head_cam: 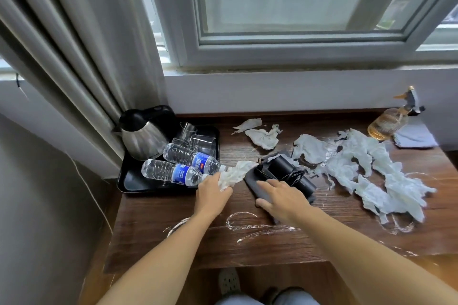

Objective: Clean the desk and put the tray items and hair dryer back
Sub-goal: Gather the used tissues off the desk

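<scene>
My left hand (213, 192) grips a crumpled white tissue (235, 173) at the right edge of the black tray (128, 181). On the tray lie two water bottles (178, 168) on their sides, a steel kettle (142, 135) and clear glasses (195, 138). My right hand (282, 197) rests with spread fingers on a dark grey pouch (260, 193) under the black hair dryer (290, 171) and its coiled cord. Torn white tissues (366, 168) are strewn over the right half of the wooden desk (247, 245). White smears (238, 220) streak the desk near its front edge.
An amber spray bottle (389, 124) stands at the back right beside a folded grey cloth (416, 137). Grey curtains (74, 57) hang at the left behind the kettle. A window with a white sill runs along the back. My shoe (229, 280) shows below the desk.
</scene>
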`<state>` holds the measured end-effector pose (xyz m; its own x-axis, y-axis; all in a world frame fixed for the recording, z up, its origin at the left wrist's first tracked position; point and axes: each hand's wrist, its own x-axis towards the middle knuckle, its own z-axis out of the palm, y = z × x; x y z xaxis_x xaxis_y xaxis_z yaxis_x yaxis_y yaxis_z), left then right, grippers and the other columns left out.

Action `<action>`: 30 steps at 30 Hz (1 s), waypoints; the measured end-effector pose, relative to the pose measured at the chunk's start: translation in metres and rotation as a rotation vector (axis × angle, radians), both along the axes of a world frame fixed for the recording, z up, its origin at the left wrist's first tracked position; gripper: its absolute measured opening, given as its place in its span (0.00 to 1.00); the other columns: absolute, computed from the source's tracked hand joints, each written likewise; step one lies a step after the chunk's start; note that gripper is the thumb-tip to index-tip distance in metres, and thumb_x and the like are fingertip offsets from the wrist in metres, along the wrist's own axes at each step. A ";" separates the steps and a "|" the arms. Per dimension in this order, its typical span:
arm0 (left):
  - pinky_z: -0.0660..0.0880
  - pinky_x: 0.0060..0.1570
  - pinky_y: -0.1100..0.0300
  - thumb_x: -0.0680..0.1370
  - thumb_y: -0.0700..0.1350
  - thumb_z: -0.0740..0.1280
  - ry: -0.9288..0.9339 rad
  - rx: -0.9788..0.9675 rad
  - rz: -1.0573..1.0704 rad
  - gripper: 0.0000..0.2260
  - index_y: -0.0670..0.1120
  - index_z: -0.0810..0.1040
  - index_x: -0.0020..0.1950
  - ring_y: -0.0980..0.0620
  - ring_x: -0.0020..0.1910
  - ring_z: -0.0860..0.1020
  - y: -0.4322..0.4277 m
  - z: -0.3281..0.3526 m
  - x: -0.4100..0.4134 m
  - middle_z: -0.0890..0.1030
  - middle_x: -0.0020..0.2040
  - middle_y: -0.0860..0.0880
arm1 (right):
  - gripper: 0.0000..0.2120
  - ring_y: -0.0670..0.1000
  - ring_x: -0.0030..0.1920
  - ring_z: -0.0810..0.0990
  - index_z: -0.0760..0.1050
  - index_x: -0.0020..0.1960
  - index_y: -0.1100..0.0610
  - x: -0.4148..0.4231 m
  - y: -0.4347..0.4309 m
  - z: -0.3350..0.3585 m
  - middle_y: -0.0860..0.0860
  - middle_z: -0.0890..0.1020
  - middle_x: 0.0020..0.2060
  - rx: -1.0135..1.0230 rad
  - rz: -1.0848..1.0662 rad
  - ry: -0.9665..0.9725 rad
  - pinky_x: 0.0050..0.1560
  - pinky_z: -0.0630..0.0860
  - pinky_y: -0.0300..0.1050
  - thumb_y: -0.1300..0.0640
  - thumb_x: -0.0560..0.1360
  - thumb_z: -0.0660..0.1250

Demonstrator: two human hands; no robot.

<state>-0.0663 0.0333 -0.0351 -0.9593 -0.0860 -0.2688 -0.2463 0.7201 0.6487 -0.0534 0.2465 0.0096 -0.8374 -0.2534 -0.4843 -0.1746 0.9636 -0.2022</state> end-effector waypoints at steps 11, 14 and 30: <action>0.77 0.42 0.52 0.75 0.53 0.69 -0.002 0.007 0.064 0.08 0.50 0.75 0.42 0.48 0.41 0.79 0.044 0.038 -0.066 0.81 0.39 0.51 | 0.24 0.57 0.69 0.70 0.63 0.75 0.46 -0.066 0.066 0.005 0.52 0.70 0.71 -0.140 -0.208 0.124 0.63 0.73 0.56 0.43 0.80 0.58; 0.76 0.43 0.53 0.76 0.53 0.69 -0.024 -0.013 0.144 0.09 0.50 0.75 0.42 0.47 0.41 0.78 0.056 0.041 -0.076 0.79 0.37 0.53 | 0.25 0.58 0.69 0.70 0.61 0.77 0.47 -0.103 0.079 0.001 0.53 0.68 0.72 -0.135 -0.182 0.106 0.62 0.73 0.54 0.47 0.80 0.60; 0.67 0.34 0.63 0.75 0.48 0.72 -0.170 0.027 0.355 0.04 0.49 0.80 0.48 0.55 0.40 0.79 0.063 0.007 -0.105 0.83 0.39 0.53 | 0.39 0.61 0.61 0.77 0.54 0.79 0.43 -0.287 0.037 -0.074 0.51 0.61 0.76 0.042 0.372 0.079 0.43 0.71 0.49 0.63 0.74 0.64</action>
<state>-0.1715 0.0962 -0.0280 -0.8131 -0.3950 -0.4276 -0.5821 0.5543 0.5949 -0.3407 0.2836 -0.0649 -0.7272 -0.5280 -0.4387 -0.5272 0.8388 -0.1357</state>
